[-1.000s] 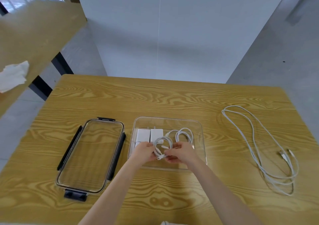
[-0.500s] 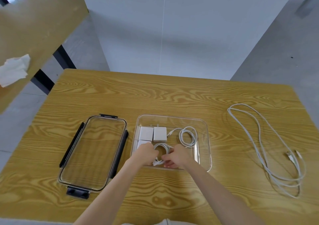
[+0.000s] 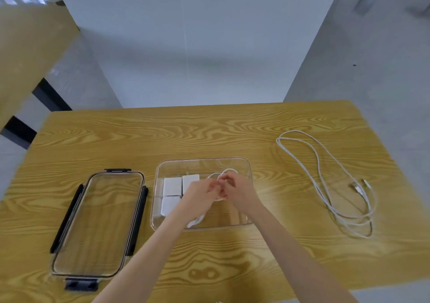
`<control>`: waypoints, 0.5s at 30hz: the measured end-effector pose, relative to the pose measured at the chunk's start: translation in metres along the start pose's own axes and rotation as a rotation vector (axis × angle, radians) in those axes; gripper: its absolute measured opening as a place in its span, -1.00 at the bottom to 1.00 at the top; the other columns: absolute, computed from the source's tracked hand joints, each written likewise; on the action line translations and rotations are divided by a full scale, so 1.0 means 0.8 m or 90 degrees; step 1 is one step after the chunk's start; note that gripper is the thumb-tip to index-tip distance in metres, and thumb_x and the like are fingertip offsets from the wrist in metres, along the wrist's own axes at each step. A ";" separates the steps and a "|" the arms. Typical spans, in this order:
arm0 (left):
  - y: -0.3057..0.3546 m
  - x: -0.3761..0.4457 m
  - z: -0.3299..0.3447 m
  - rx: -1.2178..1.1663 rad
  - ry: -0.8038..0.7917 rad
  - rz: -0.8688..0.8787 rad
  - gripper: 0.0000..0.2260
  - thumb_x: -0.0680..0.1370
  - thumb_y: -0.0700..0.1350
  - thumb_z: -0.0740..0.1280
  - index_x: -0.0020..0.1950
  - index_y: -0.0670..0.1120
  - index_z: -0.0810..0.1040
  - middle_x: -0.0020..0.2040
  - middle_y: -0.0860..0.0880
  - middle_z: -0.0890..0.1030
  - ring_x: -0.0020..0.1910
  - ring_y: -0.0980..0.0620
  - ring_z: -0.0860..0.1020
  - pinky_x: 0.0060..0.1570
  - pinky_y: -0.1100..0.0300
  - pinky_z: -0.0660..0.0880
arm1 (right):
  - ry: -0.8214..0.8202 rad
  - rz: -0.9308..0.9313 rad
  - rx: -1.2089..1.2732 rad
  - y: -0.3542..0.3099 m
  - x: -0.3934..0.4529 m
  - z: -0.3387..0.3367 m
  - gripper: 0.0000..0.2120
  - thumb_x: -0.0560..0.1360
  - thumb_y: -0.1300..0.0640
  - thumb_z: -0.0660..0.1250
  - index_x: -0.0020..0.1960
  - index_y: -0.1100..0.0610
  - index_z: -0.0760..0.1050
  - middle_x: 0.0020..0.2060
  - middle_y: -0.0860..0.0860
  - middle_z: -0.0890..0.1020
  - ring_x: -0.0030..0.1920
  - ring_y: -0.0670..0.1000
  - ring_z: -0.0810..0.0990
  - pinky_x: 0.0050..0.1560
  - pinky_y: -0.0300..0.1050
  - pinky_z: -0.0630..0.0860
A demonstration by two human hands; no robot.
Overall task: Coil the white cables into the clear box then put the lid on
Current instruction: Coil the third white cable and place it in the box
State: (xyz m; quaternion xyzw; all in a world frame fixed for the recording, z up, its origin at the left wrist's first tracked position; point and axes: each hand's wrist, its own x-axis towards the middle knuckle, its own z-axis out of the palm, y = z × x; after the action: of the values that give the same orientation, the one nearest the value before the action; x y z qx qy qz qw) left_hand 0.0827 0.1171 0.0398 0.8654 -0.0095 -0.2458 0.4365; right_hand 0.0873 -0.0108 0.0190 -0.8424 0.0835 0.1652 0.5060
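White cable loops (image 3: 229,172) sit in the clear box (image 3: 242,224) under your pinched fingertips; left hand (image 3: 200,194) and right hand (image 3: 237,190) both grip them. Your next target, the loose cable (image 3: 330,186), lies at three o'clock, its long axis running twelve to six, nearer your right hand. The lid (image 3: 97,226) waits at nine o'clock. No writing is readable.

Yellow-brown table (image 3: 232,135) with swirling wood grain; white cables (image 3: 325,181); clear box (image 3: 246,167); clear lid (image 3: 97,223), its clips apparently black.
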 end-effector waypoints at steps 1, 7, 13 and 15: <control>0.015 0.001 0.007 -0.020 0.020 0.034 -0.77 0.59 -0.12 0.15 0.14 0.00 0.55 -0.03 -0.02 0.66 -0.10 0.03 0.57 -0.08 0.16 0.49 | 0.043 -0.021 0.017 -0.001 -0.003 -0.014 -0.87 0.53 0.23 0.22 -0.05 0.15 0.55 -0.23 0.03 0.63 -0.24 -0.06 0.59 -0.13 -0.18 0.53; 0.101 0.030 0.084 -0.002 0.012 0.164 -0.69 0.62 -0.06 0.12 0.31 -0.10 0.45 0.22 -0.07 0.57 0.22 -0.01 0.50 0.02 0.31 0.33 | 0.293 -0.038 0.107 0.041 -0.043 -0.131 -0.84 0.55 0.19 0.23 0.08 0.14 0.54 -0.09 0.00 0.63 -0.04 0.01 0.61 0.04 -0.17 0.52; 0.148 0.056 0.188 0.048 -0.095 0.246 -0.72 0.60 -0.15 0.16 0.28 -0.13 0.47 0.27 -0.08 0.53 0.28 -0.02 0.45 0.20 0.24 0.30 | 0.421 0.102 -0.071 0.148 -0.077 -0.230 -0.78 0.54 0.23 0.21 0.15 0.20 0.54 0.04 0.06 0.61 0.10 0.07 0.55 -0.01 -0.21 0.37; 0.152 0.067 0.220 0.118 -0.124 0.266 -0.72 0.59 -0.14 0.16 0.28 -0.11 0.47 0.29 -0.07 0.50 0.30 -0.03 0.41 0.23 0.22 0.26 | 0.369 0.158 -0.174 0.188 -0.078 -0.243 -0.74 0.52 0.24 0.23 0.19 0.19 0.52 0.19 0.10 0.55 0.19 0.12 0.50 0.10 -0.10 0.39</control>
State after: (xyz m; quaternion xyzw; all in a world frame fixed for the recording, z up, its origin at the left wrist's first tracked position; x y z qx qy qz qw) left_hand 0.0776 -0.1029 0.0218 0.8532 -0.2528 -0.2307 0.3936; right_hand 0.0201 -0.2548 0.0016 -0.8978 0.3027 -0.0108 0.3197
